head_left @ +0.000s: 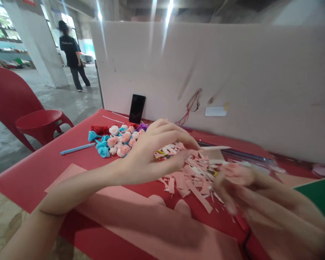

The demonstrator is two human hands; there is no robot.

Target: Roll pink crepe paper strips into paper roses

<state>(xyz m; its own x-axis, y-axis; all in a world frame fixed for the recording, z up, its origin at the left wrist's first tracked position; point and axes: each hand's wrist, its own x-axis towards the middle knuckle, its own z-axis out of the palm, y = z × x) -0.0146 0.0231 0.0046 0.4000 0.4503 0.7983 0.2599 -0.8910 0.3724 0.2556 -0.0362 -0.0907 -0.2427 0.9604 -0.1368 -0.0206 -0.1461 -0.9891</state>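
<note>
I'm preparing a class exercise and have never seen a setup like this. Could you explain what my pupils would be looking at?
There is no machine here: a person works with two bare hands. The single picture comes from a camera worn on that person's head, looking forward and down.

On the red table lie paper scraps, a long pink sheet, a blue stick or pen and a heap of paper flowers in pink, white, blue, red and purple. A phone leans behind them.

The right hand, blurred, holds what looks like a pink flower. The left hand is above the scraps, thumb and fingers apart, with nothing visible in it.
</note>
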